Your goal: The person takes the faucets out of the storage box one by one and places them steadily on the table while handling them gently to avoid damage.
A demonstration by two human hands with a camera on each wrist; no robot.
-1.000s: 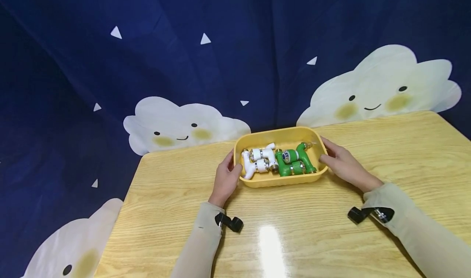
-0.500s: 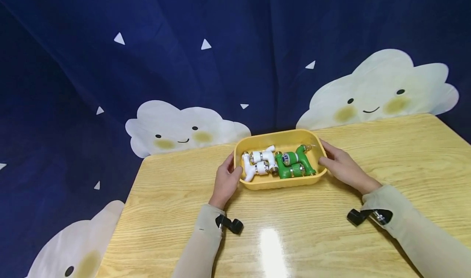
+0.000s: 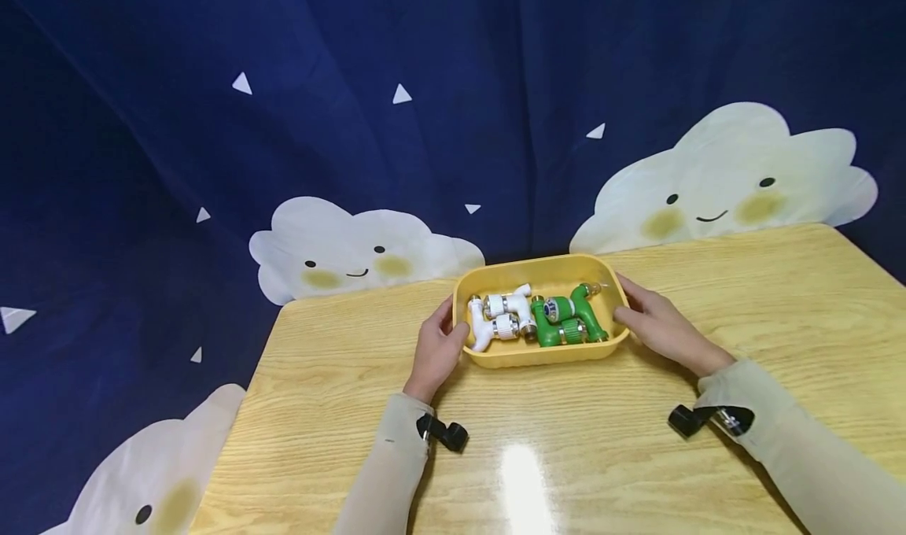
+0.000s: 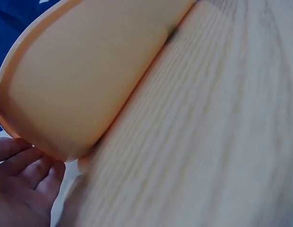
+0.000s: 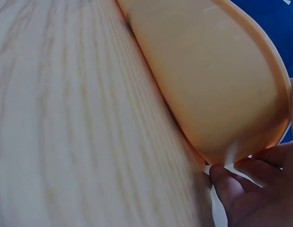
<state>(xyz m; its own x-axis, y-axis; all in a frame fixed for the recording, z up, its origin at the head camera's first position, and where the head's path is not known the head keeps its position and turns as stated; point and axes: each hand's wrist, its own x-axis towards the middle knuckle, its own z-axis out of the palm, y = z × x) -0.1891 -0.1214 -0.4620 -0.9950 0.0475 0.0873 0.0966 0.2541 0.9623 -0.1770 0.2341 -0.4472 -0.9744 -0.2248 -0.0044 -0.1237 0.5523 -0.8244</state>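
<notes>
A yellow tray [image 3: 545, 355] stands at the back of the wooden table, holding two white valves [image 3: 484, 326] on its left side and two green valves [image 3: 586, 315] on its right. My left hand [image 3: 435, 352] grips the tray's left end, thumb over the rim and fingers against the outer wall. At the opposite end my right hand [image 3: 664, 326] grips it the same way. In the left wrist view the fingers of my left hand [image 4: 28, 184] lie under the tray's curved edge; the right wrist view shows my right hand [image 5: 260, 184] likewise at the tray's corner.
The light wooden table [image 3: 340, 362] extends on both sides of the tray and in front of it. Directly behind its back edge hangs a dark blue curtain [image 3: 439, 142] with white clouds and triangles. A black strap device sits on each sleeve.
The whole scene has shifted slightly downward in the head view. Both hands keep their hold, and the tray and valves stay in place on the table.
</notes>
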